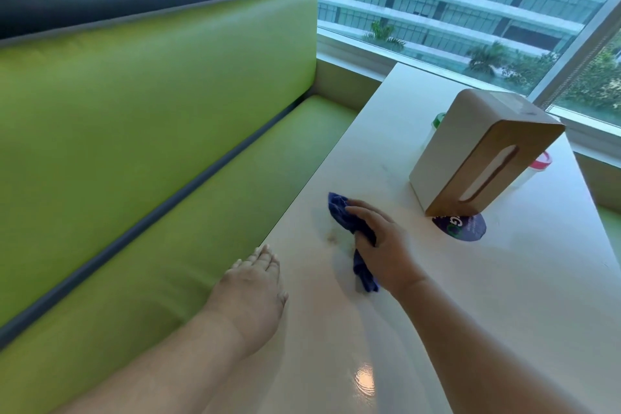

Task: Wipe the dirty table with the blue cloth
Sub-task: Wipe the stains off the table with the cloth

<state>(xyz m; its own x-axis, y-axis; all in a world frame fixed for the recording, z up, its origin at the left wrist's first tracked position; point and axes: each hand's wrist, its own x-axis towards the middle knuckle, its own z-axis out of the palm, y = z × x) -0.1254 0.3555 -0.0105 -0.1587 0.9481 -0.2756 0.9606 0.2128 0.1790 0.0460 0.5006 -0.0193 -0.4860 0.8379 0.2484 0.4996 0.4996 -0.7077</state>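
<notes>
A crumpled blue cloth (341,212) lies on the white table (470,296), pressed down under my right hand (383,245), which grips it. One end of the cloth sticks out past my fingertips, the other trails below my palm. A faint brownish stain (331,237) shows on the tabletop just left of the cloth. My left hand (255,282) rests flat on the table's left edge, fingers together and holding nothing.
A white and tan tissue box (470,151) stands behind my right hand, with a dark round sticker (463,227) at its foot. Lidded containers (541,161) peek out behind the box. A green bench (151,144) runs along the table's left side; a window is beyond.
</notes>
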